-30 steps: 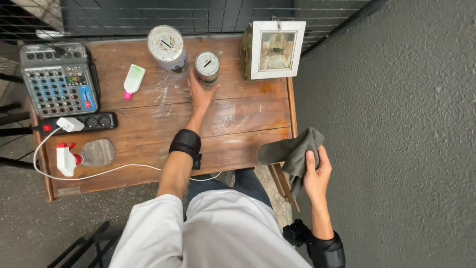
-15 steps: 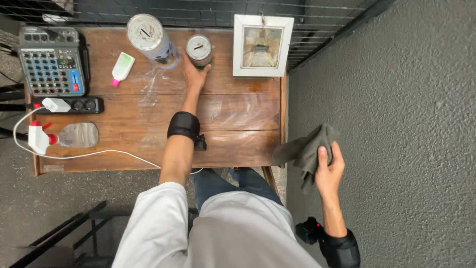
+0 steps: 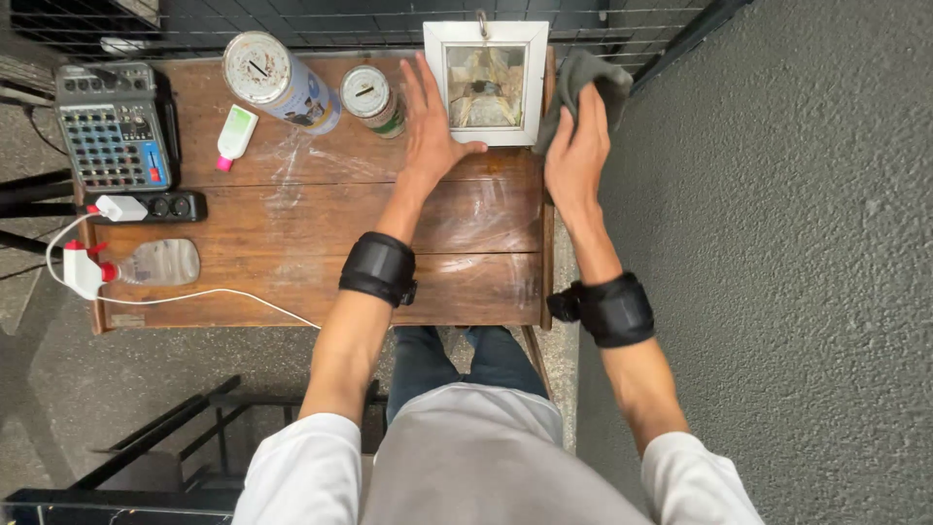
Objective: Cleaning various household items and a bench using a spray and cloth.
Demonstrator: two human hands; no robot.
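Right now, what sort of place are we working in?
Likely a home corner or balcony: a worn wooden table against a rough grey wall, with an audio mixer, a spray bottle and a metal grille behind.

Your single head-worn camera looked almost straight down from standing height; it faced the wooden table (image 3: 243, 272) top-on; your own arms and lap filled the lower, nearest part.
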